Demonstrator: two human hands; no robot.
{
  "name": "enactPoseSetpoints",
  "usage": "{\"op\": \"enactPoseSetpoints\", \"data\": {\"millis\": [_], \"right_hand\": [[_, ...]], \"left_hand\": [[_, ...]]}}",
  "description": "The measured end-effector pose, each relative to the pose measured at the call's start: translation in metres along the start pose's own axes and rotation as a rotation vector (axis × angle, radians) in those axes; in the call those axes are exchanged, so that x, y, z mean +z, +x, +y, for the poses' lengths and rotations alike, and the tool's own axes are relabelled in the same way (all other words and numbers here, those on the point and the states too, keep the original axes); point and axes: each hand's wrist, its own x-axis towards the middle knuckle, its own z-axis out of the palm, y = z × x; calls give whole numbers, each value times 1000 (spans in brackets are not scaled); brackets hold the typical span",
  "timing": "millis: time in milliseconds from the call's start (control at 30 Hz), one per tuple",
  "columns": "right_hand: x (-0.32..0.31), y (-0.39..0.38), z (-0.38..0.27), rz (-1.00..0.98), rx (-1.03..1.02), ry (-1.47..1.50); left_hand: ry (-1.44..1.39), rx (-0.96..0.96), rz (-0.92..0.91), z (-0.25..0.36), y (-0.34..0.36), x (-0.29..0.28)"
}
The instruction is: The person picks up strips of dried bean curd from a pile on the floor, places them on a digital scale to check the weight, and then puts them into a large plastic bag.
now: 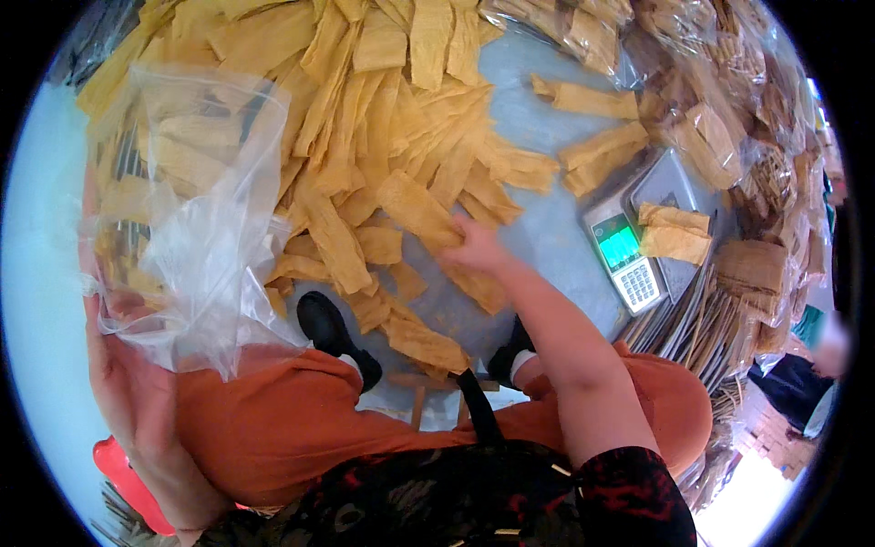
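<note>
On the left, a clear plastic bag (214, 219) hangs beside my left hand (128, 319), which holds it. Folds of the plastic partly hide those fingers. Toward the middle, my right hand (471, 246) is closed on the near end of a yellow, wrinkled flat strip (415, 208) that looks like dried tofu skin. That strip lies at the edge of a large pile of similar strips (365, 128), spread over the floor in front of me.
A scale (627, 264) with a lit green display stands at the right, with folded strips (674, 232) on its plate. Clear bags of brown strips (711, 146) are heaped behind it. Thin sticks (679, 314) lie nearby. My black shoe (328, 328) is close to the pile.
</note>
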Motion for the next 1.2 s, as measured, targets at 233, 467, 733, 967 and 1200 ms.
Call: {"op": "enactPoseSetpoints", "data": {"millis": [233,467,733,967,1200], "right_hand": [[23,45,-42,62,154,-175],[167,79,-79,97,108,-157],[-13,2,-71,-527,-90,-404],[-268,-172,-49,36,216,-20],[-295,-228,106,761,152,879]], "left_hand": [[-219,-104,-364,12,1,-21],[-182,-28,-12,14,-1,-16],[-220,-62,-318,19,3,-43],[146,12,-177,16,2,-28],[253,4,-238,3,1,6]]}}
